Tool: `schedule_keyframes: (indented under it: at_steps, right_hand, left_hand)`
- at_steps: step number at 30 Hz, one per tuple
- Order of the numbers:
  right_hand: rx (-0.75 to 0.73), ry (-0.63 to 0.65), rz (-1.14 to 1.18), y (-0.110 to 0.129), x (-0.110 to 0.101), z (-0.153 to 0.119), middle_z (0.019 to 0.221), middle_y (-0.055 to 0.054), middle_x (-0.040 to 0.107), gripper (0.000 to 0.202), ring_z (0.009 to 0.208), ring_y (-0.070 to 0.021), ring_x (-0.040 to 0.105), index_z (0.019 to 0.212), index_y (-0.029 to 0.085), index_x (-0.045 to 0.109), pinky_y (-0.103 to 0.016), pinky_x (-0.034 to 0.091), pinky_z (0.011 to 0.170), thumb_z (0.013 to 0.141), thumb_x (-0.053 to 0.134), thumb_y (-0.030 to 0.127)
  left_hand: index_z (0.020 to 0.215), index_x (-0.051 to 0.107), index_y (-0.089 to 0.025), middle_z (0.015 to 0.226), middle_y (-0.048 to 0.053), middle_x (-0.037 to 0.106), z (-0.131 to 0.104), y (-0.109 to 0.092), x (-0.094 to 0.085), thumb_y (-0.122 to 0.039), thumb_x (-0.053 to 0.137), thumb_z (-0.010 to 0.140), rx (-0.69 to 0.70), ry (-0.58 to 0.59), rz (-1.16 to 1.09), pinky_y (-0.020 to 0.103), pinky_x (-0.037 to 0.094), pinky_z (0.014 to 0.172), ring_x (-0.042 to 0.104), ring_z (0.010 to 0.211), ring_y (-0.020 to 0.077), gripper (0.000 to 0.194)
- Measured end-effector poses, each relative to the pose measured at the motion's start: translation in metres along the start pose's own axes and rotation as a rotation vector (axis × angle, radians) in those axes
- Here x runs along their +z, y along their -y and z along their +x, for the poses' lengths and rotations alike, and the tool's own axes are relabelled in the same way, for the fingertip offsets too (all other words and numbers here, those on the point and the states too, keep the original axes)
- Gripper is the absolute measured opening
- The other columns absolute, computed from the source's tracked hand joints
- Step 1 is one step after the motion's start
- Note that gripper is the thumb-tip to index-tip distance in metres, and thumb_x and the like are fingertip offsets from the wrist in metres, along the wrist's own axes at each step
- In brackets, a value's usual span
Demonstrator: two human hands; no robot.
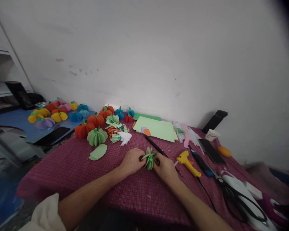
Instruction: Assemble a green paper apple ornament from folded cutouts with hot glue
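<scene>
A light green paper pumpkin with fanned segments and a darker green centre stands between my hands above the checked cloth. My left hand pinches its left side, and my right hand pinches the right side. Just beyond them lies a black pen. A yellow glue gun rests right of my right hand, its cord running toward me. To the left are a stack of light green paper pieces and a finished-looking green paper pumpkin.
Several orange paper pumpkins stand back left, with more on the blue table. Light green sheets lie near the wall beside paper scraps. Black scissors, a cutter, a phone and a paper cup occupy the right.
</scene>
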State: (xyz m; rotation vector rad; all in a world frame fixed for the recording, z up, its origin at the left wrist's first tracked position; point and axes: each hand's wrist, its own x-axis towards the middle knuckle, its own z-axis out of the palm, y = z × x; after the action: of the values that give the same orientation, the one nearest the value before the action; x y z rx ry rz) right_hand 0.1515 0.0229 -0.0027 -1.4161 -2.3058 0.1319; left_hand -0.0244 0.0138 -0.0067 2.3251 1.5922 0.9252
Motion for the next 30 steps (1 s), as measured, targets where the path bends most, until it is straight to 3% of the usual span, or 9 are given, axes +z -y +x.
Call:
schedule_keyframes:
  at_steps: [3, 7, 13, 17, 23, 30]
  right_hand:
    - [0.014, 0.007, -0.01, 0.0, 0.001, 0.001, 0.07, -0.002, 0.066, 0.011, 0.065, -0.0156, 0.061, 0.078, 0.019, 0.056, -0.022, 0.035, 0.057, 0.079, 0.049, 0.027]
    - [0.012, 0.024, -0.017, 0.0, -0.003, 0.002, 0.069, -0.002, 0.066, 0.014, 0.064, -0.0157, 0.061, 0.085, 0.02, 0.057, -0.022, 0.034, 0.055, 0.08, 0.049, 0.03]
    - [0.002, 0.019, 0.021, 0.001, -0.01, 0.002, 0.071, 0.0, 0.065, 0.011, 0.061, -0.0137, 0.059, 0.084, 0.021, 0.055, -0.021, 0.033, 0.054, 0.078, 0.051, 0.03]
    - [0.003, 0.035, 0.031, 0.0, -0.013, 0.002, 0.07, 0.001, 0.064, 0.011, 0.059, -0.013, 0.058, 0.083, 0.021, 0.054, -0.021, 0.032, 0.052, 0.077, 0.052, 0.031]
    - [-0.007, 0.026, 0.04, -0.001, -0.013, 0.001, 0.07, 0.001, 0.064, 0.012, 0.059, -0.0128, 0.057, 0.084, 0.021, 0.055, -0.021, 0.032, 0.052, 0.077, 0.052, 0.031]
    - [-0.008, 0.039, 0.046, 0.0, -0.012, 0.001, 0.069, 0.0, 0.063, 0.012, 0.059, -0.0136, 0.058, 0.085, 0.021, 0.055, -0.021, 0.033, 0.052, 0.078, 0.05, 0.029]
  left_hand:
    - [0.066, 0.057, -0.018, 0.068, 0.0, 0.058, -0.003, -0.004, 0.004, -0.021, 0.05, 0.075, -0.083, -0.024, -0.023, 0.024, 0.035, 0.063, 0.051, 0.069, 0.0138, 0.012]
    - [0.075, 0.058, -0.019, 0.075, 0.001, 0.06, -0.005, -0.003, -0.004, -0.022, 0.053, 0.072, -0.035, 0.005, -0.103, 0.026, 0.039, 0.069, 0.053, 0.076, 0.0159, 0.007]
    - [0.107, 0.05, -0.021, 0.102, 0.005, 0.058, -0.012, 0.012, -0.02, -0.015, 0.054, 0.068, -0.028, -0.104, -0.235, 0.032, 0.042, 0.083, 0.052, 0.093, 0.0185, 0.039]
    - [0.098, 0.053, -0.019, 0.094, 0.004, 0.058, -0.016, 0.016, -0.022, -0.013, 0.052, 0.068, -0.019, -0.142, -0.195, 0.032, 0.042, 0.083, 0.053, 0.09, 0.0179, 0.031]
    - [0.087, 0.058, -0.02, 0.089, 0.002, 0.061, -0.018, 0.011, -0.022, -0.014, 0.05, 0.072, 0.041, -0.111, -0.132, 0.033, 0.039, 0.085, 0.052, 0.089, 0.0182, 0.018]
    - [0.086, 0.06, -0.021, 0.088, 0.002, 0.064, -0.016, 0.008, -0.021, -0.015, 0.05, 0.074, 0.072, -0.096, -0.09, 0.035, 0.037, 0.088, 0.054, 0.085, 0.0177, 0.017]
